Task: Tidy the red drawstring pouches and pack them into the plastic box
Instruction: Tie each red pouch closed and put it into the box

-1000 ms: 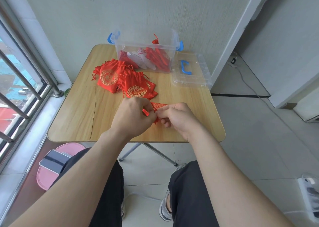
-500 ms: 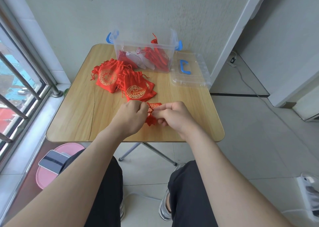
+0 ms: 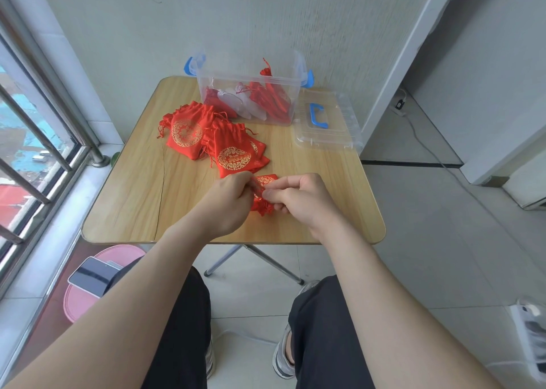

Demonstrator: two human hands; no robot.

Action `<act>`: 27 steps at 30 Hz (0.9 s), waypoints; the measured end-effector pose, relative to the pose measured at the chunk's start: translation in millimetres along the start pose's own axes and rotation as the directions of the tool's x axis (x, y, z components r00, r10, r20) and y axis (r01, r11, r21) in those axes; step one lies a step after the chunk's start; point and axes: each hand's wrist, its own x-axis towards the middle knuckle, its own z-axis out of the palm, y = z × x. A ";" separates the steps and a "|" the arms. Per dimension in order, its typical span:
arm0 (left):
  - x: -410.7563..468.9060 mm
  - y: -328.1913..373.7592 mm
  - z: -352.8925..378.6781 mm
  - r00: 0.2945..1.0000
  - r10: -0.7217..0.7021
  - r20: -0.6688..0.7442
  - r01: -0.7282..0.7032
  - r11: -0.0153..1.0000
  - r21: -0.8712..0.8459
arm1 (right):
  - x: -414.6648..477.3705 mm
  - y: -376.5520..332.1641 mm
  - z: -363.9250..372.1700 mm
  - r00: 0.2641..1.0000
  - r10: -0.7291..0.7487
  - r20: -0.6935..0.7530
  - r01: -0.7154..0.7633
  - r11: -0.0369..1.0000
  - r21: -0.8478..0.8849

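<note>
My left hand [image 3: 229,202] pinches one end of a small red drawstring pouch [image 3: 263,195], fingers curled | my right hand [image 3: 301,201] pinches its other side | pouch sits low over the wooden table [image 3: 133,199], near the front edge | loose pouches [image 3: 212,140] lie beyond | clear plastic box [image 3: 251,93] at the back holds more | lid [image 3: 326,122] beside it

Your two bare forearms reach forward from the lower corners and converge in front of you. Your left hand [image 3: 229,201] and right hand [image 3: 305,204] sit backs-up, nearly touching. The fingers [image 3: 285,185] of both are curled, each hand pinching the same small red pouch [image 3: 266,180] from its own side, just above the bench.
</note>
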 end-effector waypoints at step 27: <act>6.8 -19.5 1.0 0.967 -0.198 -0.162 0.230 0.951 0.209 | 4.9 6.6 5.5 0.996 -0.077 0.045 0.088 0.911 -0.402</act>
